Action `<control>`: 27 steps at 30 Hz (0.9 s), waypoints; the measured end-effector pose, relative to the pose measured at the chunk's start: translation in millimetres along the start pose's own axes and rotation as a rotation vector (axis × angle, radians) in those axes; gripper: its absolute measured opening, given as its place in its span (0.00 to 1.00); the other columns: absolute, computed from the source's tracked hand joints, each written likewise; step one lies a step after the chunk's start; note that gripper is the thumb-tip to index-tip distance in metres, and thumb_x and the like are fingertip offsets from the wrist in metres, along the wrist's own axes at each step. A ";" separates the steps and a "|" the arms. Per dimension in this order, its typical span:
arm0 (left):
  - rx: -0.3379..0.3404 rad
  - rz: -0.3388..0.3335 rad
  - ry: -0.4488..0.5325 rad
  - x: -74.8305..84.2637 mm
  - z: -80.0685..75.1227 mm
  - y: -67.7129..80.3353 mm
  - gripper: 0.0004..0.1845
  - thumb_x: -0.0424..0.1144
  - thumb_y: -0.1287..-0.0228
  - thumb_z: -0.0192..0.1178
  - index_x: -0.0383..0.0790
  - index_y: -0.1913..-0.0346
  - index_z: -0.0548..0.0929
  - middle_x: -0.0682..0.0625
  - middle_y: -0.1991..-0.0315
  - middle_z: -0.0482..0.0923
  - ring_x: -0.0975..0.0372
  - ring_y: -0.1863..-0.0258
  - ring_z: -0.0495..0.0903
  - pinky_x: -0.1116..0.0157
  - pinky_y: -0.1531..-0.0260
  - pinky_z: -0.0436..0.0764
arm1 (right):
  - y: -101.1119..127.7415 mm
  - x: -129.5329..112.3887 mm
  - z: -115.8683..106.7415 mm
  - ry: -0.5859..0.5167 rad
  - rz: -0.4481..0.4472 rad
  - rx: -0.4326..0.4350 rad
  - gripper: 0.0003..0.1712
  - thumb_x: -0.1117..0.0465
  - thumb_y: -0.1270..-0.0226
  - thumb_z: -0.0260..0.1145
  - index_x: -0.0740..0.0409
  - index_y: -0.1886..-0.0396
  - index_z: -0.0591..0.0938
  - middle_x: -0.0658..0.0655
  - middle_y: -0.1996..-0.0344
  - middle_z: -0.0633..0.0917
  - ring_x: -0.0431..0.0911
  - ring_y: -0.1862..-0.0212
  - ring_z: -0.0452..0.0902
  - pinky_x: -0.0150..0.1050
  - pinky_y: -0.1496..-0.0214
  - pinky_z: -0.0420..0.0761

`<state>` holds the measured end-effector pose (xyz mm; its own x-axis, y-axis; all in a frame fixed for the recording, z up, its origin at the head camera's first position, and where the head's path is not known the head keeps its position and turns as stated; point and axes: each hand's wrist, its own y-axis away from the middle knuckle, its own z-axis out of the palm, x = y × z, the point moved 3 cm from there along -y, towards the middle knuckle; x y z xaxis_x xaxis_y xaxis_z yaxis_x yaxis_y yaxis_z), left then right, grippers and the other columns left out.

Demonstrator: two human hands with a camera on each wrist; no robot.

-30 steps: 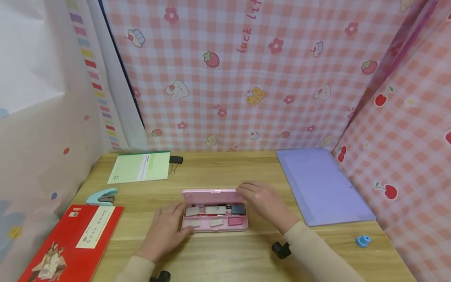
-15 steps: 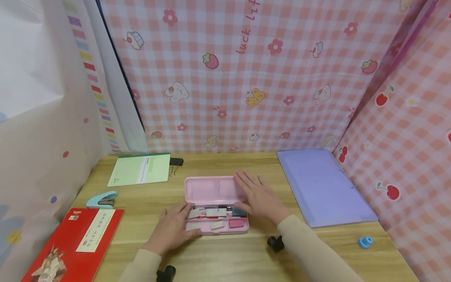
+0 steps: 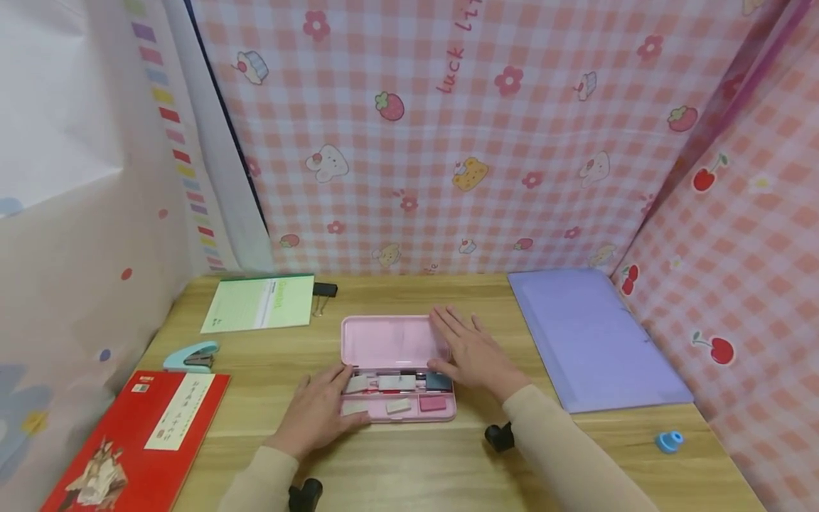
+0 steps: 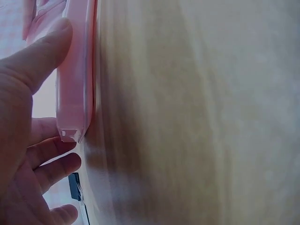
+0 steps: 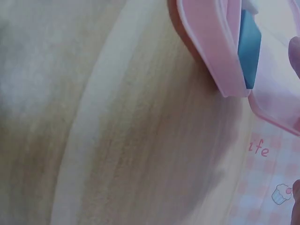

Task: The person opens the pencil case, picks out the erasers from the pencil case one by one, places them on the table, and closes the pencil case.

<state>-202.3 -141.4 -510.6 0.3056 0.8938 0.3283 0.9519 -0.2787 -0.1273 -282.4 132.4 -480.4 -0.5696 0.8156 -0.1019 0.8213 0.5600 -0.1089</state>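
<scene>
One pink pencil case [image 3: 393,366] lies midway between the left and right edges of the table [image 3: 397,462], well in from its far edge, with its lid [image 3: 387,341] tipped back towards that edge. Your left hand [image 3: 320,412] grips the case's left end, thumb on the near wall. Your right hand [image 3: 480,359] is spread, straight fingers on the right part of the lid; you cannot tell whether its thumb touches the case. In the near compartment lie a pink eraser [image 3: 432,404] and a white eraser [image 3: 398,406] to its left; the far one holds a pale block [image 3: 397,383] and, at its right end, a dark block [image 3: 438,381].

Near the left edge, a teal stapler [image 3: 192,357] sits just beyond a red book [image 3: 137,434]. By the far left corner you have a green notebook [image 3: 262,302], a black binder clip [image 3: 325,289] just beside it. A purple folder [image 3: 598,341] reaches the far right corner; a small blue piece [image 3: 670,441] sits nearer you, by the right edge. Checked cloth [image 3: 409,156] hangs behind the far edge.
</scene>
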 end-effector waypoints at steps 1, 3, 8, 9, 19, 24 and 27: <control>-0.001 -0.003 0.000 0.0 -0.2 -0.1 0.52 0.68 0.54 0.66 0.35 0.33 0.69 0.40 0.33 0.66 0.47 0.35 0.65 0.38 0.38 0.61 | 0.7 -0.9 -1.3 -0.003 -0.003 0.006 0.52 0.33 0.35 0.56 0.48 0.23 0.44 0.48 0.23 0.44 0.47 0.24 0.37 0.58 0.27 0.45; -0.002 -0.006 0.004 0.5 -0.9 -0.3 0.51 0.68 0.54 0.67 0.35 0.33 0.69 0.40 0.33 0.66 0.46 0.35 0.65 0.37 0.38 0.60 | 2.4 -3.5 -4.0 0.006 -0.013 0.019 0.52 0.34 0.35 0.57 0.48 0.23 0.44 0.48 0.23 0.44 0.46 0.24 0.36 0.57 0.27 0.44; -0.023 -0.014 0.010 1.3 -2.9 -0.7 0.50 0.67 0.53 0.66 0.36 0.33 0.69 0.40 0.33 0.67 0.47 0.35 0.66 0.37 0.38 0.60 | 7.6 -20.1 -13.5 0.024 -0.135 0.122 0.48 0.37 0.35 0.60 0.54 0.24 0.54 0.53 0.25 0.54 0.48 0.24 0.43 0.54 0.26 0.46; -0.025 -0.013 0.010 1.3 -3.4 -0.8 0.50 0.67 0.53 0.66 0.36 0.33 0.69 0.40 0.34 0.67 0.47 0.35 0.66 0.37 0.38 0.60 | 8.2 -25.7 -15.5 0.024 -0.174 0.143 0.47 0.37 0.35 0.60 0.55 0.25 0.56 0.54 0.26 0.57 0.48 0.25 0.46 0.53 0.26 0.48; 0.025 0.039 -0.006 -1.4 -7.5 -1.6 0.50 0.67 0.54 0.67 0.34 0.35 0.72 0.40 0.37 0.70 0.48 0.38 0.69 0.39 0.41 0.65 | -11.6 -85.4 -4.5 -0.122 -0.327 0.109 0.28 0.44 0.37 0.66 0.55 0.42 0.78 0.50 0.47 0.81 0.43 0.43 0.74 0.38 0.37 0.72; 0.031 0.054 -0.009 -2.3 -6.4 -0.9 0.51 0.68 0.56 0.68 0.34 0.35 0.72 0.41 0.37 0.71 0.49 0.38 0.69 0.39 0.42 0.65 | -27.3 -103.6 11.6 -0.109 -0.345 0.090 0.20 0.47 0.36 0.66 0.55 0.53 0.83 0.47 0.59 0.84 0.40 0.53 0.77 0.36 0.44 0.75; 0.024 0.053 -0.003 -1.9 -5.5 -0.4 0.51 0.67 0.57 0.68 0.34 0.35 0.71 0.41 0.37 0.71 0.49 0.38 0.69 0.38 0.41 0.65 | -32.2 -110.0 18.1 -0.104 -0.325 0.081 0.18 0.47 0.37 0.67 0.53 0.54 0.84 0.46 0.61 0.85 0.40 0.55 0.78 0.35 0.45 0.75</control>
<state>-203.1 -145.0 -506.1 0.3554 0.8792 0.3173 0.9336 -0.3172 -0.1666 -246.8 22.0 -483.5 -0.8046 0.5750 -0.1484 0.5936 0.7712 -0.2300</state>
